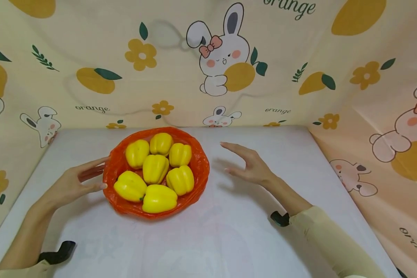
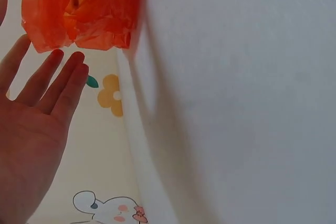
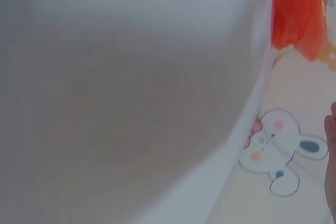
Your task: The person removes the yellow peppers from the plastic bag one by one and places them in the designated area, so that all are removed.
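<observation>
Smooth glossy peppers (image 1: 155, 169), crinkled shiny plastic bag (image 1: 202, 166), matt cloth backdrop (image 1: 281, 46).

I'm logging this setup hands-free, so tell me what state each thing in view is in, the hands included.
Left hand: fingers extended, at the bag's left edge
Right hand: fingers extended, apart from the bag, holding nothing
Red plastic bag: open at the top, spread into a round shape
Yellow peppers: seven, whole, inside the bag
Patterned cloth: hanging behind the table, slightly creased
</observation>
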`<state>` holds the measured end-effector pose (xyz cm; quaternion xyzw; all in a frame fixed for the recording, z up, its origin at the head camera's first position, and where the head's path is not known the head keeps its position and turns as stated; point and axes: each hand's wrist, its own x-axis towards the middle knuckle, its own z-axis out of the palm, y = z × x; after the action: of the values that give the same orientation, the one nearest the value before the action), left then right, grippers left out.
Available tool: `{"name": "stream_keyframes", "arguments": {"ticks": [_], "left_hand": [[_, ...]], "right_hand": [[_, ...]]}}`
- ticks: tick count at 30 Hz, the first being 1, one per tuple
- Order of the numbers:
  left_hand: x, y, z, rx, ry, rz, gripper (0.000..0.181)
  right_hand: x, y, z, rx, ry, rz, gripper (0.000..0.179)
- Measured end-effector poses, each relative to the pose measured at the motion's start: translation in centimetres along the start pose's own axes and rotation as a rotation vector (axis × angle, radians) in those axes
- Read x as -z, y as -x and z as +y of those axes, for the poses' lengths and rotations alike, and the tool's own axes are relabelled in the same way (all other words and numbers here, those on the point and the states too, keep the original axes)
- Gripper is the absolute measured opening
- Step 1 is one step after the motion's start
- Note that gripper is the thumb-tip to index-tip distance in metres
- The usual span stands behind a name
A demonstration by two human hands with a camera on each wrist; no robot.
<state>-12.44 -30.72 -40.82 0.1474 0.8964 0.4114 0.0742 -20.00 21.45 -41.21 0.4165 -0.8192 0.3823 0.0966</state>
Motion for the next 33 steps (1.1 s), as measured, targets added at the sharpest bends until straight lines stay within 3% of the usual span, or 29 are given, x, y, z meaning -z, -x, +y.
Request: {"name": "stream_keyframes", "arguments": {"ticks": [10,16,20,33], "left_hand": [[0.1,-1.0,0.8,0.061,0.079,-0.106,0.068],[0.0,-1.2,0.9,0.092,0.076,-0.12,0.069],[-0.1,-1.3,1.0,0.125,0.064,-0.125,0.071],[-0.4,-1.6,0.9,0.1,0.094,-0.142,0.066]], "right_hand": [[-2.2,-1.9,-1.0,0.018,-0.123,-0.072,0.064],[-3.2,-3.0,-2.9,0.065,-0.225,-0.106,0.06],[-3.4,-3.6,-4.4,0.093,-0.237,-0.114,0.058],[-6.6,-4.4,-3.2,0.002,-0.268,-0.22,0.062]]}}
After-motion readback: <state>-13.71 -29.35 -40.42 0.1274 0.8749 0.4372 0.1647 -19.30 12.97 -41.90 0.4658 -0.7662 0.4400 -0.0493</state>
